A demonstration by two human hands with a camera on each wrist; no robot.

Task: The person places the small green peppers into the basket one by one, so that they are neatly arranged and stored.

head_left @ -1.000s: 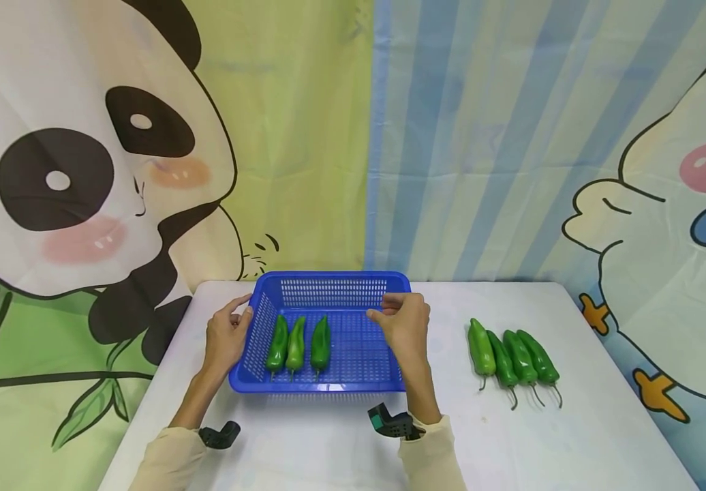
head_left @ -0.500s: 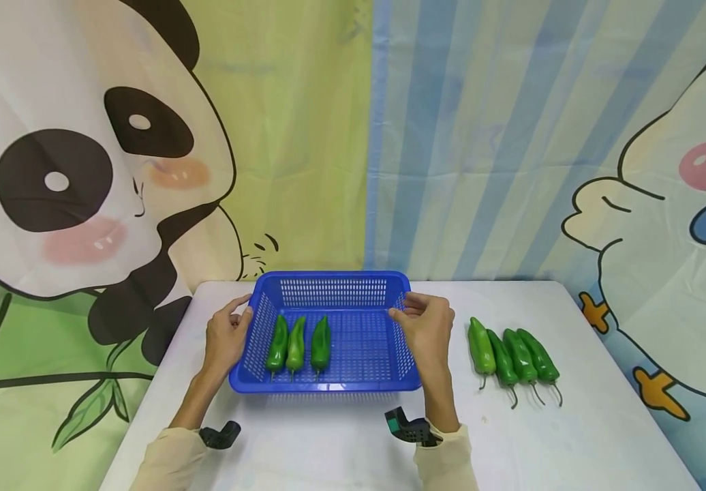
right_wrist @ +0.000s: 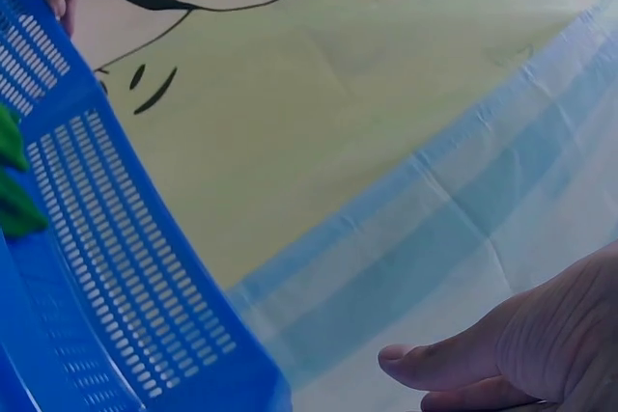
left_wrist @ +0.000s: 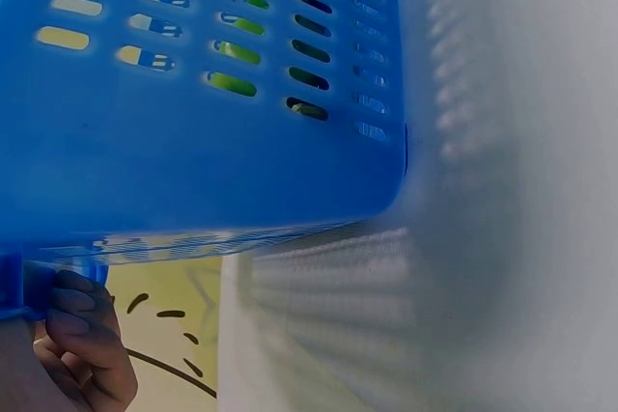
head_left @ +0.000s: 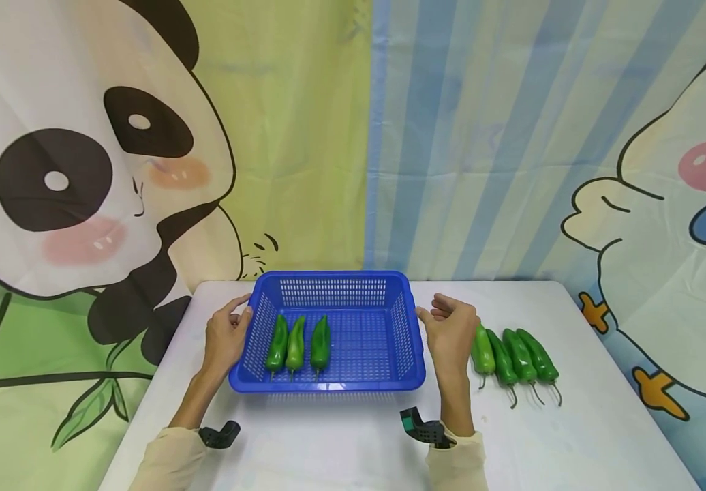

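Note:
A blue plastic basket (head_left: 359, 344) with slotted walls sits on the table, and three green peppers (head_left: 295, 344) lie side by side in its left half. My left hand (head_left: 224, 341) grips the basket's left rim; in the left wrist view its fingers (left_wrist: 87, 335) curl at the rim's underside. Just outside the right rim, my right hand (head_left: 451, 334) holds nothing, its thumb and fingers apart. The right wrist view shows that thumb (right_wrist: 439, 364) pointing toward the basket wall. Several more green peppers (head_left: 518, 358) lie in a row to the right, the leftmost partly behind my right hand.
The white table (head_left: 341, 450) extends in front of the basket and to its right. Behind it hangs a cartoon-printed curtain (head_left: 304, 136), close to the basket's back rim. A small black camera is strapped at each wrist.
My right hand has moved right, from over the basket's inside across its right rim to just outside it. The left hand, basket and peppers have stayed in place.

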